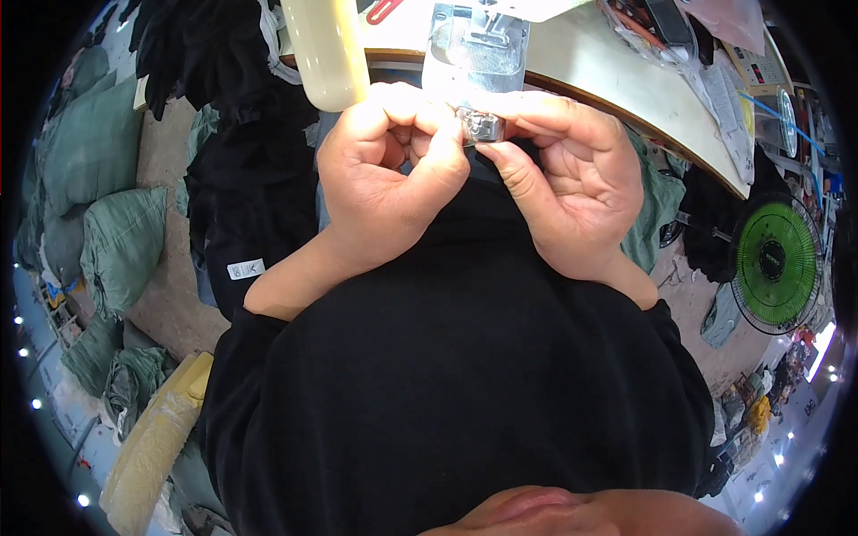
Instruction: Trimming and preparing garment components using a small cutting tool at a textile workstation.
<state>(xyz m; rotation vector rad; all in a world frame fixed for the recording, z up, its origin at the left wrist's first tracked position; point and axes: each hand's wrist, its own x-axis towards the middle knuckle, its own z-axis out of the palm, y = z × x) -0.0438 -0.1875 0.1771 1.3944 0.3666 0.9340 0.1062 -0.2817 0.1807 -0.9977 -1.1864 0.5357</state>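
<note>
Shiny metal is showing between the fingertips: the right hand (581, 174) is pinching a small part (483, 127) between thumb and index finger, in front of the chest near the tabletop (608, 85). The left hand (380, 183) is curling its fingers and thumb together at the part's left edge; whether it is gripping there, I cannot tell. Green sacks (125, 246) are bulging at left, hiding their contents. Clear plastic is wrapping a yellow roll (154, 447).

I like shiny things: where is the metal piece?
In the head view, the metal piece is near the top, just right of centre, between the left hand and right hand.
</note>
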